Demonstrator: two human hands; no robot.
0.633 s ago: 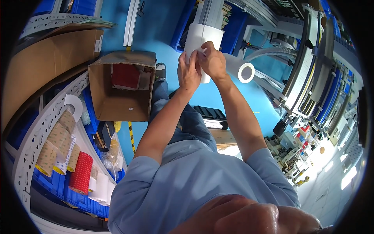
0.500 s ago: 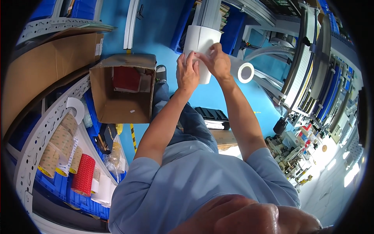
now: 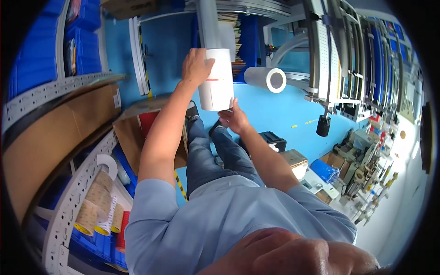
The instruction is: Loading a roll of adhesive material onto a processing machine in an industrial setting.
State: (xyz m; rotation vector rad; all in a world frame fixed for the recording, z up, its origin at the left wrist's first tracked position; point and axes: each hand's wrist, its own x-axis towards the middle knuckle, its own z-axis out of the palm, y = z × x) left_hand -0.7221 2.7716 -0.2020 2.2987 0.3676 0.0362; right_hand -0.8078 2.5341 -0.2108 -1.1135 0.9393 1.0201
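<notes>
Roll (image 3: 216, 95) (1, wht) gripped by L hand (image 3: 196, 68), R hand (image 3: 236, 120) at btm, grip unclear.

Blue bins (image 3: 86, 50) stand at upper left, near a large brown cardboard sheet (image 3: 55, 126). Tan rolls (image 3: 85, 217) lie beside a perforated metal rail (image 3: 64, 217). Toward the right sits a blue bundle (image 3: 324, 171), possibly plastic.

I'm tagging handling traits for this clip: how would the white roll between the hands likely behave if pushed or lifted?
The white roll would probably roll if laid on its side and pushed, being cylindrical. It looks fairly stiff: its sides run straight between the left hand and right hand. Its smooth-looking surface might be slightly slippery.
</notes>
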